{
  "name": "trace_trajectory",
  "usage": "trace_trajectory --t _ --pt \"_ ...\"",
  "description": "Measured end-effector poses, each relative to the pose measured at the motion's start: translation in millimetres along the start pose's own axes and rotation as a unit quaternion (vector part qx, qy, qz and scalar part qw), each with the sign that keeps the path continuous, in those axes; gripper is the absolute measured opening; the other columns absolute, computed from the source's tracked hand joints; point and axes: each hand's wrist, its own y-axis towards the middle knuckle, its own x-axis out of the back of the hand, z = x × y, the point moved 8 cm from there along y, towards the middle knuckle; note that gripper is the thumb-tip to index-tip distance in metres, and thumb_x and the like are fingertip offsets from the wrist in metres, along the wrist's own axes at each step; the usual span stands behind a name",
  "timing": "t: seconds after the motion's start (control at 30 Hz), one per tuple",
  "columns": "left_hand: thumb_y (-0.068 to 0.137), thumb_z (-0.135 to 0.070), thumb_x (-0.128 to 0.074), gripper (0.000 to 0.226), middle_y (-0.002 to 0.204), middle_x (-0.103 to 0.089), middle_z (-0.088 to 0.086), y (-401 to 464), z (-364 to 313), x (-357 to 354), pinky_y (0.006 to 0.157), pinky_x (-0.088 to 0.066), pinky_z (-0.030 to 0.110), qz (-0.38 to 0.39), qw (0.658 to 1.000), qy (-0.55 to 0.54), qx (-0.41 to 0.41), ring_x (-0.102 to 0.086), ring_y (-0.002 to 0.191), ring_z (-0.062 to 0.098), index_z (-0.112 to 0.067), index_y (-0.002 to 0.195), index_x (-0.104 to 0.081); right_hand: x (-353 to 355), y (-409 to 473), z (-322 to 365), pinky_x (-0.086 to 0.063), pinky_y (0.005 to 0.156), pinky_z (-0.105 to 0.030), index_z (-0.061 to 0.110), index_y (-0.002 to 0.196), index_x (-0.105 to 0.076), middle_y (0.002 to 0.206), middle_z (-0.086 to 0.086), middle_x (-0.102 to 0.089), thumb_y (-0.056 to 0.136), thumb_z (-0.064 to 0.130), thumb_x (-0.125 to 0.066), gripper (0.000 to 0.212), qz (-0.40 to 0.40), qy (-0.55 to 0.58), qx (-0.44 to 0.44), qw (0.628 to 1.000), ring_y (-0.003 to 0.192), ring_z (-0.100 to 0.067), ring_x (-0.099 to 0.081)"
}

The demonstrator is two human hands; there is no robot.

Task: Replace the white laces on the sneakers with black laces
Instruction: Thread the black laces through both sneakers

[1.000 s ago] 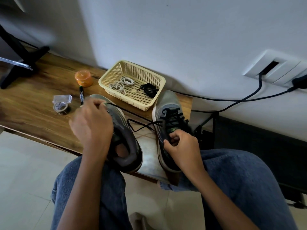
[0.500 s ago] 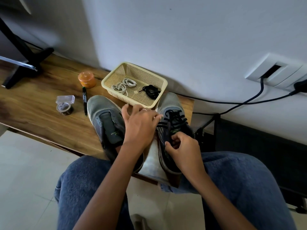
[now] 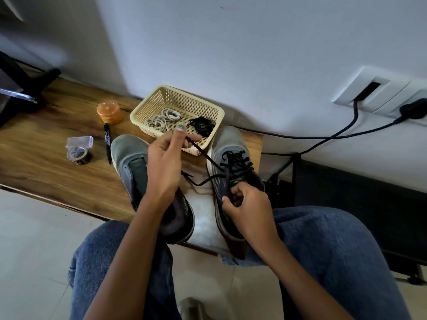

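Note:
Two grey sneakers stand on the wooden table (image 3: 46, 172). The left sneaker (image 3: 129, 155) has no lace. The right sneaker (image 3: 231, 144) is threaded with a black lace (image 3: 208, 158). My left hand (image 3: 166, 162) pinches one end of that lace and holds it up and to the left, in front of the basket. My right hand (image 3: 245, 204) grips the tongue and lace at the shoe's opening. The lace's other end (image 3: 191, 179) lies loose between the shoes. White laces (image 3: 161, 118) and a bundled black lace (image 3: 202, 124) lie in the cream basket (image 3: 217, 114).
An orange jar (image 3: 109, 113), a black marker (image 3: 107, 144) and a tape roll with a clear box (image 3: 79, 150) lie left of the shoes. A black stand (image 3: 23, 88) occupies the far left. Cables (image 3: 323, 139) run from a wall socket (image 3: 379, 93) on the right.
My left hand left the left sneaker, crossed to the right sneaker, took one lace end and pulled it up toward the basket. The right hand stayed at the tongue.

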Motion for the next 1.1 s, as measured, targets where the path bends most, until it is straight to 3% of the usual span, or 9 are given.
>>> trace_trajectory --t 0.1,0.23,0.37,0.47,0.57,0.7,0.83,0.97,1.1 --pt "0.102 -0.030 -0.043 0.030 0.084 -0.075 -0.002 1 -1 7 0.088 -0.044 0.029 -0.038 0.979 -0.193 0.060 -0.068 0.087 0.015 -0.020 0.074 -0.048 0 -1 0 -0.052 0.063 -0.037 0.013 0.082 -0.061 0.074 0.001 -0.063 0.084 0.024 -0.068 0.014 -0.005 0.006 0.005 1.000 0.067 -0.015 -0.059" --pt "0.100 -0.038 -0.042 0.033 0.084 -0.070 -0.006 5 0 21 0.079 -0.050 0.027 -0.049 0.900 -0.422 0.096 -0.065 0.079 0.013 -0.022 0.073 -0.053 0 -1 1 -0.052 0.061 -0.036 0.014 0.079 -0.060 0.072 0.002 -0.062 0.083 0.024 -0.068 0.014 -0.009 0.006 0.015 1.000 0.065 -0.014 -0.058" --pt "0.097 -0.040 -0.049 0.037 0.082 -0.066 -0.011 9 3 41 0.076 -0.048 0.024 -0.081 0.849 -0.511 0.107 -0.062 0.073 0.009 -0.024 0.064 -0.060 -1 -1 1 -0.051 0.061 -0.037 0.013 0.079 -0.060 0.072 0.003 -0.062 0.083 0.023 -0.068 0.014 -0.011 0.008 0.018 1.000 0.065 -0.013 -0.058" --pt "0.097 -0.039 -0.050 0.035 0.080 -0.066 -0.012 9 5 45 0.070 -0.044 0.020 -0.087 0.846 -0.515 0.106 -0.061 0.069 0.007 -0.025 0.066 -0.061 -1 -1 0 -0.051 0.062 -0.037 0.013 0.081 -0.061 0.073 0.003 -0.063 0.084 0.024 -0.067 0.013 -0.011 0.007 0.020 1.000 0.066 -0.013 -0.058" --pt "0.099 -0.037 -0.046 0.035 0.078 -0.066 -0.012 6 -1 31 0.054 -0.036 0.016 -0.064 0.897 -0.430 0.082 -0.053 0.060 0.004 -0.025 0.071 -0.062 -2 -2 2 -0.050 0.063 -0.035 0.012 0.084 -0.063 0.075 0.003 -0.063 0.087 0.028 -0.065 0.016 -0.006 0.005 0.033 0.999 0.069 -0.013 -0.058" --pt "0.092 -0.034 -0.057 0.018 0.086 -0.068 -0.008 -7 -19 -2 0.050 -0.039 0.014 0.031 0.991 -0.128 -0.020 -0.049 0.056 0.005 -0.021 0.083 -0.065 26 -5 9 -0.046 0.063 -0.030 0.011 0.081 -0.065 0.075 0.002 -0.059 0.092 0.021 -0.062 0.015 -0.101 0.032 0.087 0.991 0.069 -0.013 -0.055" --pt "0.083 -0.025 -0.073 0.010 0.094 -0.071 -0.009 -25 -6 -48 0.074 -0.057 0.046 0.159 0.980 0.082 -0.084 -0.066 0.076 0.024 -0.025 0.092 -0.070 56 7 -10 -0.041 0.077 -0.028 0.009 0.099 -0.065 0.095 -0.003 -0.057 0.086 0.019 -0.068 0.016 -0.172 -0.013 0.057 0.983 0.093 -0.021 -0.052" --pt "0.087 -0.034 -0.067 0.019 0.090 -0.070 -0.019 -35 8 -72 0.074 -0.055 0.036 0.162 0.953 0.235 -0.104 -0.066 0.087 0.003 -0.040 0.104 -0.067 49 23 -35 -0.048 0.081 -0.029 0.011 0.104 -0.068 0.099 -0.003 -0.063 0.084 0.020 -0.071 0.022 -0.087 0.051 0.000 0.995 0.094 -0.018 -0.060" --pt "0.092 -0.035 -0.062 0.025 0.104 -0.072 -0.016 -39 16 -82 0.076 -0.053 0.028 0.161 0.917 0.347 -0.114 -0.065 0.096 0.006 -0.038 0.116 -0.068 47 24 -32 -0.047 0.084 -0.022 0.017 0.107 -0.067 0.100 0.003 -0.061 0.086 0.012 -0.066 0.021 -0.072 0.099 0.016 0.992 0.097 -0.014 -0.061"
